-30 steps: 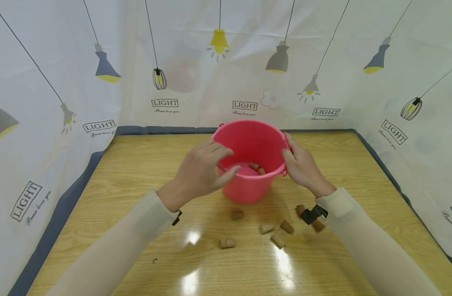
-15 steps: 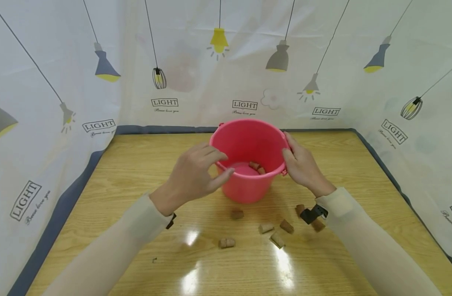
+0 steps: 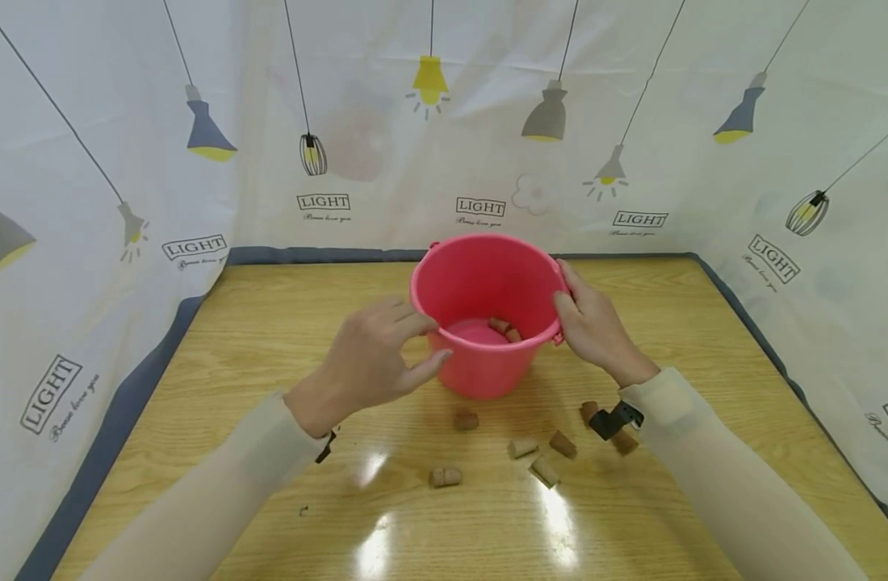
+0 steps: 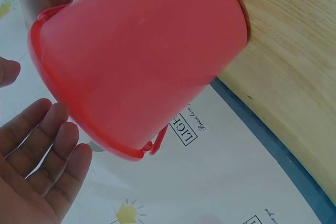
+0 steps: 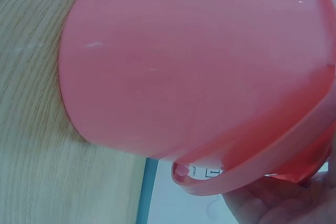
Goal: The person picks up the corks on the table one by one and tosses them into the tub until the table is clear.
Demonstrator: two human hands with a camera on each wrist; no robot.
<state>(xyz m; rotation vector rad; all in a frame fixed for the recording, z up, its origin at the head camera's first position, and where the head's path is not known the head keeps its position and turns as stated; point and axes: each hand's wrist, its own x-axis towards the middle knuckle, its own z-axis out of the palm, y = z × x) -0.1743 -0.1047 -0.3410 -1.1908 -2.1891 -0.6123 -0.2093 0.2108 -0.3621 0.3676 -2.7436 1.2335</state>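
**Right hand (image 3: 596, 327) gripping a round pink plastic bucket (image 3: 480, 373)**

The left hand (image 3: 367, 355), empty and loose-fingered, lies just beside the rim. The bucket stands on the wood-grained tabletop (image 3: 233, 387); probably light, smooth and slightly flexible, best held by its rim. Small brown cork-like cylinders (image 3: 465, 420) lie inside and in front.

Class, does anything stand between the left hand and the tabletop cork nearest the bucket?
Nothing visible: in the head view, only tabletop shows between the left hand and that cork; the bucket stands behind it.
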